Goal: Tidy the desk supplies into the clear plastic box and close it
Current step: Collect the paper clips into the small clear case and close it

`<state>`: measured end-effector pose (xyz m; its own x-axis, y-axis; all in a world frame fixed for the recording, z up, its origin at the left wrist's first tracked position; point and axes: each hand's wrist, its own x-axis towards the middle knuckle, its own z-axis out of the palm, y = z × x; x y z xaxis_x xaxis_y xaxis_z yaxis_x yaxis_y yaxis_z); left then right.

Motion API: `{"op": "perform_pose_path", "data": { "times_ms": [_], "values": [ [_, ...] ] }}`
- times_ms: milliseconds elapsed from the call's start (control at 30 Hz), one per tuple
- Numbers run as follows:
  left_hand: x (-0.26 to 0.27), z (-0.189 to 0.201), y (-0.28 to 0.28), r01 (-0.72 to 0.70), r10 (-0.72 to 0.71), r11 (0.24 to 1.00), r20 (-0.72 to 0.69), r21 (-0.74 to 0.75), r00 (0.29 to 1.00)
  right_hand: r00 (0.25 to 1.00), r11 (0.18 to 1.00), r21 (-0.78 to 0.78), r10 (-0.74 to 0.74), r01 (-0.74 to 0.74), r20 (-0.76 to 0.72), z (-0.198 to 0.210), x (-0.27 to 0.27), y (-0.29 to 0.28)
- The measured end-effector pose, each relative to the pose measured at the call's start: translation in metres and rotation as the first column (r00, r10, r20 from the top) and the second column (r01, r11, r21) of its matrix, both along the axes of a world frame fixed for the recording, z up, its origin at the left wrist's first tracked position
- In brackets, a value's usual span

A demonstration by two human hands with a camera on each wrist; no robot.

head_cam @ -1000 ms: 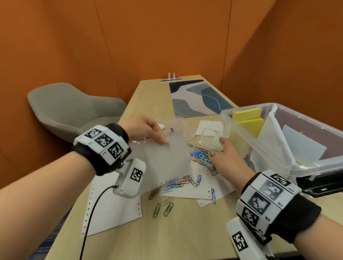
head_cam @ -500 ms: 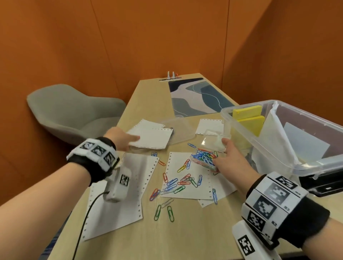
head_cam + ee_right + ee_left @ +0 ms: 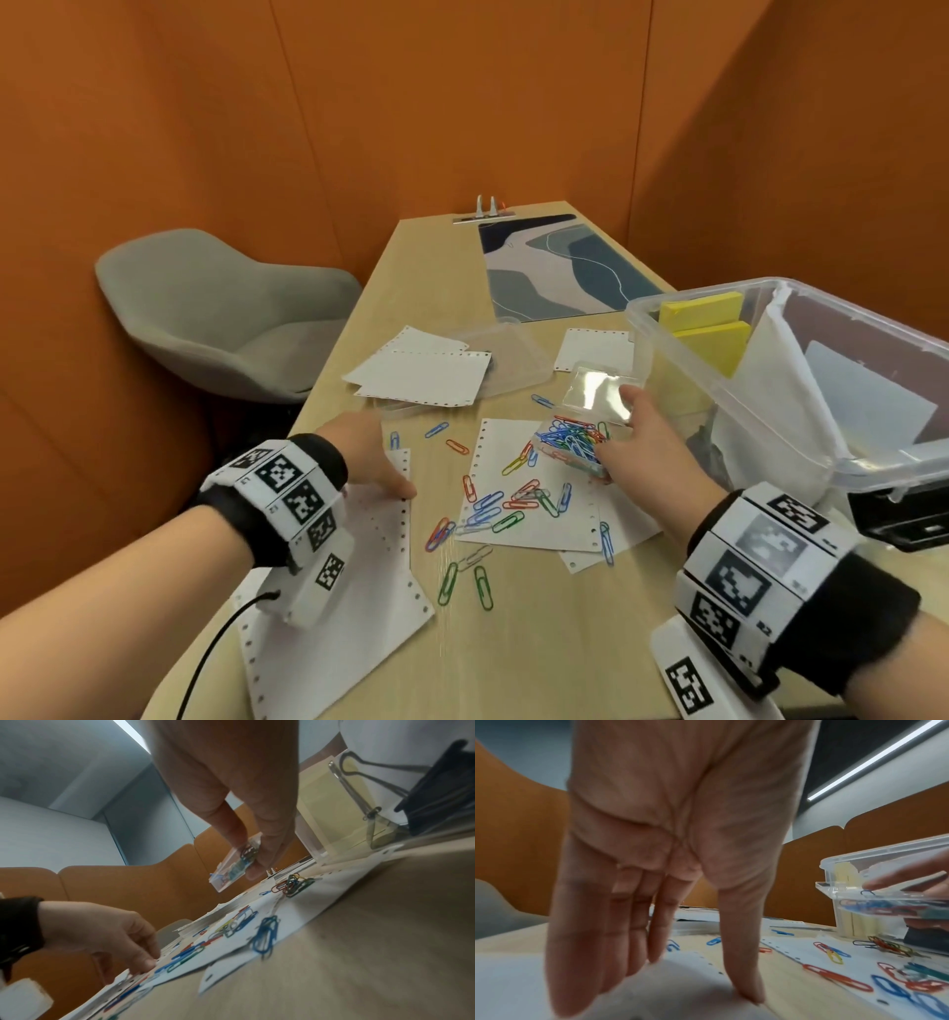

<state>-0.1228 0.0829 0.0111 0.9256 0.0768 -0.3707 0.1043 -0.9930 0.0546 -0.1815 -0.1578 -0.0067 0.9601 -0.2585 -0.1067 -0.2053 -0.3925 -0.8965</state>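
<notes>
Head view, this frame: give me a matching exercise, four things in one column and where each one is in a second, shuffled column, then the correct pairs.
Things
1. small clear case of paper clips
2. yellow sticky-note pads
3. patterned desk mat
4. perforated sheet

Places
A. at the far end of the desk
B. under the left hand, at the desk's near left
C. held off the desk by the right hand
D. standing inside the clear plastic box

Pairs: 1-C, 2-D, 3-A, 4-B
</notes>
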Motion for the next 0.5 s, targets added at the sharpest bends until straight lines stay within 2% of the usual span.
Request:
{"op": "perform_pose_path", "data": {
  "times_ms": [167,300,400,500],
  "values": [
    [0.0,0.001,0.011,-0.095,0.082,0.987,-0.107,-0.128,0.991,1.0,1.0,-0.006,0.005,-0.006,-0.007,0.001,0.001,0.001],
    [0.005,0.0,0.015,-0.108,0.096,0.983,-0.088,-0.149,0.991,1.0,1.0,0.006,0.006,-0.006,-0.014,0.0,0.001,0.003],
    [0.011,-0.004,0.018,-0.135,0.121,0.966,-0.077,-0.22,0.99,1.0,1.0,0.016,0.001,-0.001,-0.015,0.0,0.002,0.002],
    [0.014,-0.007,0.021,-0.156,0.131,0.953,-0.111,-0.259,0.985,1.0,1.0,0.019,-0.002,0.002,-0.011,0.0,0.002,0.001]
  ]
}}
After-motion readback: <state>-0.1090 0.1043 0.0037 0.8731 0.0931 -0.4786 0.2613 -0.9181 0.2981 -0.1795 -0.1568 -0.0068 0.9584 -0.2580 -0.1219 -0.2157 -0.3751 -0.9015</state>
